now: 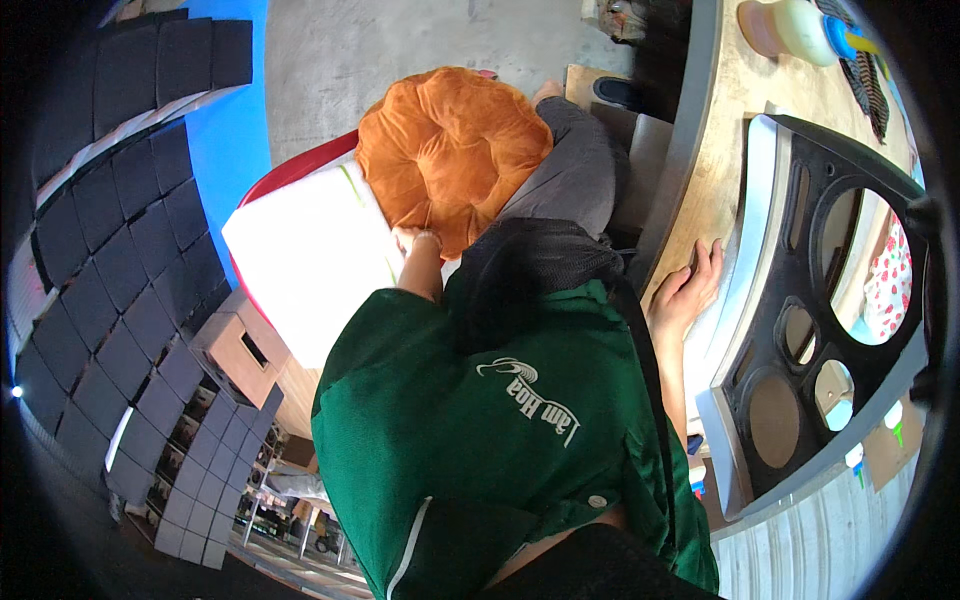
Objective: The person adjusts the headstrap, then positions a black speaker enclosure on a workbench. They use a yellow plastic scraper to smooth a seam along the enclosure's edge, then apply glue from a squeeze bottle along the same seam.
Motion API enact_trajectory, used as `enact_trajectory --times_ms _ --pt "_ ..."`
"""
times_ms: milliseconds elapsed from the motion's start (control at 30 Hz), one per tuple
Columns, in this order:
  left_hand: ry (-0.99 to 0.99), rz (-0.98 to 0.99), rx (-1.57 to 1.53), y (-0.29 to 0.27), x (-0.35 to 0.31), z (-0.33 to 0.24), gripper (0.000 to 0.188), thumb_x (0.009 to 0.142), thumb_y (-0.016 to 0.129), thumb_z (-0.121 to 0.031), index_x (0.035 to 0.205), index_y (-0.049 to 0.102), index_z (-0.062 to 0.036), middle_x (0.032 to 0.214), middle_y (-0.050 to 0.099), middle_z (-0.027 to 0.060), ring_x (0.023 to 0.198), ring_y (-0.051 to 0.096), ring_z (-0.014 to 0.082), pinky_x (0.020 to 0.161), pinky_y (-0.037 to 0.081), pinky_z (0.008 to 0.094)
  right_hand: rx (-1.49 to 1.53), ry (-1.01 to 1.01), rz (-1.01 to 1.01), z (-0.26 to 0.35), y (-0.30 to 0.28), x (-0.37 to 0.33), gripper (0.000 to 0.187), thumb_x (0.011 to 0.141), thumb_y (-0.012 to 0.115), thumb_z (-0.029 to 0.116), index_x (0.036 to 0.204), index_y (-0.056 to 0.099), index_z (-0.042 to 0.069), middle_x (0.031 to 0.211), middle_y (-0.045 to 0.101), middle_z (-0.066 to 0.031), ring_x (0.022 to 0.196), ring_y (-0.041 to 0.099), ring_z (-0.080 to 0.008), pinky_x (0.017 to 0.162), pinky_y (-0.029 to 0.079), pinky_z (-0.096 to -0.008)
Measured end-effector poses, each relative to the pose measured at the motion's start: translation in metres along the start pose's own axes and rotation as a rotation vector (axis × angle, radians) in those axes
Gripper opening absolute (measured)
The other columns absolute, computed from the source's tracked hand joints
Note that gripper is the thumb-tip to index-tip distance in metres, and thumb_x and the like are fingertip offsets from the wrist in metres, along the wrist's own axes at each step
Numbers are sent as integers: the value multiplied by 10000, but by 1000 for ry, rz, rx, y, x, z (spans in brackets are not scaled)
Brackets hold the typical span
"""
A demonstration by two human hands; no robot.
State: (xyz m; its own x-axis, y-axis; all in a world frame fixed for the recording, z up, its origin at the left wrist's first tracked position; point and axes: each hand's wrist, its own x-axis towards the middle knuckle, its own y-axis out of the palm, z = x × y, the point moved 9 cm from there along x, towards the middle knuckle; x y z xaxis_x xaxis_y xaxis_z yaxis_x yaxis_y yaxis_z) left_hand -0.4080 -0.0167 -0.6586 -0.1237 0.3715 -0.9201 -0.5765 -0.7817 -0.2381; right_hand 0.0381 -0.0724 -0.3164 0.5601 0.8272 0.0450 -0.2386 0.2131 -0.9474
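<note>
My left hand (pixel 416 240) is closed at the near edge of a tufted orange cushion (pixel 450 150); part of its fingers is hidden against the fabric. Beside that hand lies a thick white padded sheet (pixel 300 255) with a thin green line along it. My right hand (pixel 688 288) rests open on the wooden tabletop (pixel 690 215), fingers stretched out and holding nothing. Just right of it stands a black speaker-cabinet front panel (pixel 810 210) with large and small round cutouts and a pale curved rim.
A bottle of yellowish liquid with a blue cap (pixel 790 30) lies at the table's far end, near dark striped cloth (pixel 868 90). Left of me, black boxes (pixel 130 200) are stacked in rows, with a wooden box (pixel 240 345) nearer. A red rim (pixel 300 170) shows under the white sheet.
</note>
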Motion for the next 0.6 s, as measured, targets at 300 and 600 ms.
enact_trajectory --times_ms 300,600 --pt "141 -457 -450 -176 -13 -40 253 895 408 -181 1088 554 -109 1158 558 157 1065 544 312 866 438 459 -2 -5 -11 1 -2 1 442 823 419 43 1264 432 48 1359 358 -216 1268 325 -369 1018 223 -462" --pt "662 -578 259 -259 -75 -127 474 848 438 -412 1211 557 -131 1377 385 89 1340 214 303 1023 55 651 31 14 -23 -8 -3 -1 420 828 429 65 1247 451 67 1349 389 -184 1251 356 -354 1001 261 -463"
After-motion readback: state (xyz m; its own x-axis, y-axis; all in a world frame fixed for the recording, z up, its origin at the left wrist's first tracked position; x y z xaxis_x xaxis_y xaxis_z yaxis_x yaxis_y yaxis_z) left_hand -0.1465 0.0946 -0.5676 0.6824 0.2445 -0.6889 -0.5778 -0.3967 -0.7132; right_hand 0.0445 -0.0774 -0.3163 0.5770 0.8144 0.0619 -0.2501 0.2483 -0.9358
